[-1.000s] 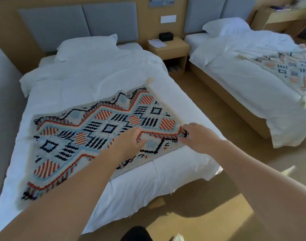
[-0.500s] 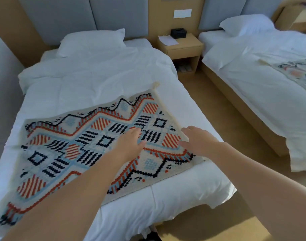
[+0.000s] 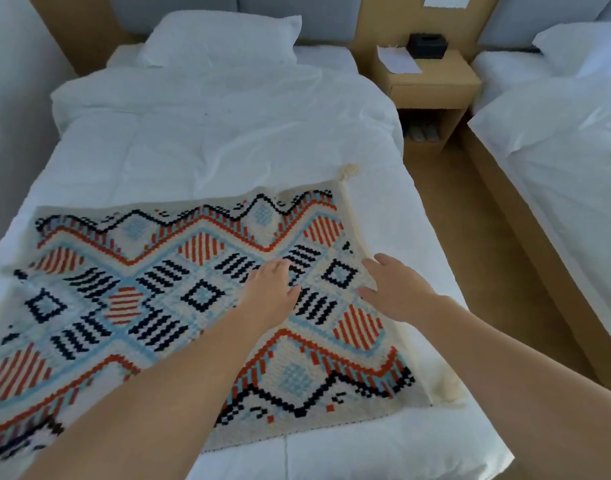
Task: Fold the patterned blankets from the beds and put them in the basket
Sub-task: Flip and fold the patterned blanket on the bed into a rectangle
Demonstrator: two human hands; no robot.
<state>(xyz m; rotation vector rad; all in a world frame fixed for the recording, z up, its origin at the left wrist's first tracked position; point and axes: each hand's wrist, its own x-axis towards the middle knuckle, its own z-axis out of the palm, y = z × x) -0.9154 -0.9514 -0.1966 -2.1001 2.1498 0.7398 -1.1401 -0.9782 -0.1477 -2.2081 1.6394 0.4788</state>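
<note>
A patterned blanket (image 3: pixel 165 292) in cream, orange, blue and black lies flat across the near bed (image 3: pixel 228 140), with a cream tassel at its far right corner. My left hand (image 3: pixel 273 292) rests palm down on the blanket's middle, fingers loosely spread. Over the blanket's right edge my right hand (image 3: pixel 394 289) is held with fingers apart, holding nothing. No basket is in view.
A white pillow (image 3: pixel 224 36) lies at the head of the near bed. A wooden nightstand (image 3: pixel 432 81) with paper and a black box stands between the beds. A second white bed (image 3: pixel 557 133) is at the right, across a strip of floor.
Both hands have slid away from the blanket's near right edge towards its far side. The view has come closer and lower, and the second bed's blanket has left the frame.
</note>
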